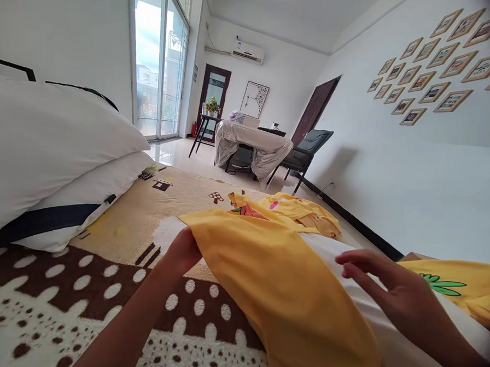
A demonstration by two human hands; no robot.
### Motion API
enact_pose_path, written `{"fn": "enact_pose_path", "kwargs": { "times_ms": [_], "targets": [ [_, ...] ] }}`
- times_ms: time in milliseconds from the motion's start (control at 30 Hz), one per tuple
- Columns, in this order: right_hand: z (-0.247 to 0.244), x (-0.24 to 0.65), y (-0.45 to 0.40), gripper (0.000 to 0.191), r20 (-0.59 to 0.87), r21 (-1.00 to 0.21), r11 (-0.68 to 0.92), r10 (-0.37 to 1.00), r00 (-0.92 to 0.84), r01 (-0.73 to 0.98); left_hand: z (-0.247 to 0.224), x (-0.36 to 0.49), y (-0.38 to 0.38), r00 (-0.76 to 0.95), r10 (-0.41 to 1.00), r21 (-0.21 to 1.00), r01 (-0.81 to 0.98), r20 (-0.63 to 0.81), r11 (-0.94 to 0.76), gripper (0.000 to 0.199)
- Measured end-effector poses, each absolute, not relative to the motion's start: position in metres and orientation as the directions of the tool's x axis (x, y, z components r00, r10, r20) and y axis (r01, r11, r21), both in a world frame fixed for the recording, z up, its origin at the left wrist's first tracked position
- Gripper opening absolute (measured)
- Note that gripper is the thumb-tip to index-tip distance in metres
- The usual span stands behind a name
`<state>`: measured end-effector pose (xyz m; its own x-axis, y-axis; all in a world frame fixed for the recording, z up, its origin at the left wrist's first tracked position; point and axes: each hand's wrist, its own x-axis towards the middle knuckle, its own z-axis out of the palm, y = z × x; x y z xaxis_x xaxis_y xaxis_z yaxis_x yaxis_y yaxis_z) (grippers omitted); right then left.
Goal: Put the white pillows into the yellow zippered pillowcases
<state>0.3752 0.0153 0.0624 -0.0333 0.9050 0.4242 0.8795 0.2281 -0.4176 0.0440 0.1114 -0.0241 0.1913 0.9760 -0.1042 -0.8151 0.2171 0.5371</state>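
My left hand (187,248) is at the upper left corner of a plain yellow cloth (283,280), its fingers hidden behind the fabric and closed on the edge. The cloth hangs from there toward me and drapes over the bed. My right hand (392,285) is over a white fabric (330,247) to the right, thumb and fingers apart, with nothing in it. Beyond the white fabric's far end lies a crumpled yellow printed cloth (308,210). At the right edge, more yellow cloth (480,280) shows a green leaf print.
A brown and cream patterned blanket (120,234) covers the bed. White pillows (61,133) with dark bands are stacked at the left. Past the bed stand a covered table (259,133) and a dark chair (309,147). Framed pictures (441,55) hang on the right wall.
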Motion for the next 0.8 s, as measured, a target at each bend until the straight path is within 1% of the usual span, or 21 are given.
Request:
{"fn": "enact_pose_path", "kwargs": {
  "times_ms": [67, 100, 133, 200, 267, 367, 433, 500, 567, 600, 667, 800],
  "targets": [
    [0.067, 0.330, 0.026, 0.027, 0.451, -0.340, 0.454, 0.847, -0.281, 0.824, -0.014, 0.048, 0.101, 0.220, 0.974, 0.570, -0.793, -0.061, 0.215, 0.022],
    [0.069, 0.308, 0.032, 0.026, 0.452, -0.310, 0.539, 0.808, -0.378, 0.783, -0.010, 0.049, 0.096, 0.237, 0.971, 0.588, -0.780, -0.040, 0.215, 0.023],
    [0.070, 0.288, 0.040, 0.025, 0.453, -0.283, 0.614, 0.763, -0.462, 0.736, -0.006, 0.049, 0.092, 0.252, 0.967, 0.606, -0.766, -0.025, 0.215, 0.024],
    [0.073, 0.253, 0.055, 0.026, 0.455, -0.245, 0.710, 0.685, -0.568, 0.660, 0.001, 0.047, 0.084, 0.275, 0.962, 0.629, -0.748, 0.007, 0.210, 0.025],
    [0.077, 0.229, 0.070, 0.024, 0.427, -0.228, 0.731, 0.669, -0.608, 0.644, 0.007, 0.046, 0.078, 0.283, 0.959, 0.642, -0.741, 0.032, 0.197, 0.025],
    [0.082, 0.208, 0.086, 0.016, 0.285, -0.242, 0.691, 0.722, -0.631, 0.681, 0.010, 0.048, 0.072, 0.251, 0.968, 0.658, -0.731, 0.012, 0.181, 0.023],
    [0.084, 0.203, 0.092, 0.012, 0.200, -0.269, 0.683, 0.730, -0.654, 0.680, 0.009, 0.053, 0.070, 0.219, 0.976, 0.657, -0.735, -0.003, 0.167, 0.022],
    [0.083, 0.202, 0.096, 0.012, 0.188, -0.303, 0.683, 0.727, -0.661, 0.665, 0.007, 0.058, 0.070, 0.192, 0.981, 0.649, -0.746, -0.003, 0.148, 0.021],
    [0.080, 0.203, 0.099, 0.012, 0.221, -0.308, 0.684, 0.727, -0.650, 0.661, 0.004, 0.062, 0.071, 0.166, 0.986, 0.636, -0.761, -0.001, 0.129, 0.021],
    [0.078, 0.203, 0.099, 0.010, 0.247, -0.291, 0.690, 0.723, -0.645, 0.663, 0.003, 0.063, 0.071, 0.153, 0.988, 0.629, -0.768, -0.003, 0.121, 0.022],
    [0.073, 0.203, 0.099, 0.006, 0.300, -0.218, 0.714, 0.697, -0.651, 0.665, 0.001, 0.065, 0.072, 0.139, 0.990, 0.623, -0.774, -0.006, 0.112, 0.024],
    [0.067, 0.203, 0.098, 0.013, 0.361, 0.019, 0.749, 0.613, -0.703, 0.663, -0.004, 0.064, 0.076, 0.155, 0.988, 0.635, -0.763, 0.001, 0.119, 0.027]
  ]
}}
